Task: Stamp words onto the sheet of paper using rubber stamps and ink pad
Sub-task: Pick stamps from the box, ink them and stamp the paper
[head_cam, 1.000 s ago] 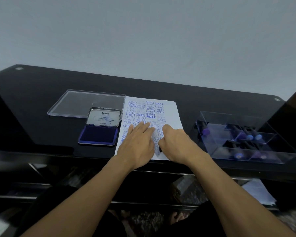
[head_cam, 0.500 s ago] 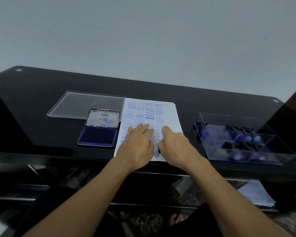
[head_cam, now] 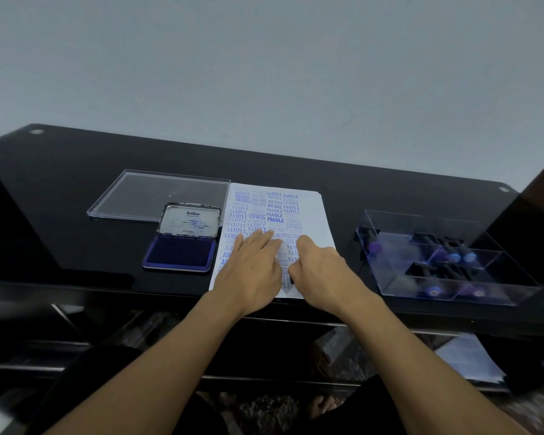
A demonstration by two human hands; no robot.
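A white sheet of paper (head_cam: 311, 215) lies on the black glass table, covered in blue stamped words such as SAMPLE, FRAGILE and AIR MAIL. My left hand (head_cam: 252, 268) rests flat on the sheet's lower half with its fingers straight. Just to its right, my right hand (head_cam: 321, 268) is curled over a dark rubber stamp (head_cam: 291, 280) that is pressed down on the paper. Only a sliver of the stamp shows under the palm. The open blue ink pad (head_cam: 181, 254) sits left of the sheet, its metal lid (head_cam: 190, 221) standing up.
A clear plastic lid (head_cam: 157, 196) lies flat behind the ink pad. To the right of the sheet stands a clear compartment box (head_cam: 446, 255) with several stamps that have purple and blue ends. The table's front edge runs just below my wrists.
Both hands stay where they were on the sheet. Only the view has shifted slightly.
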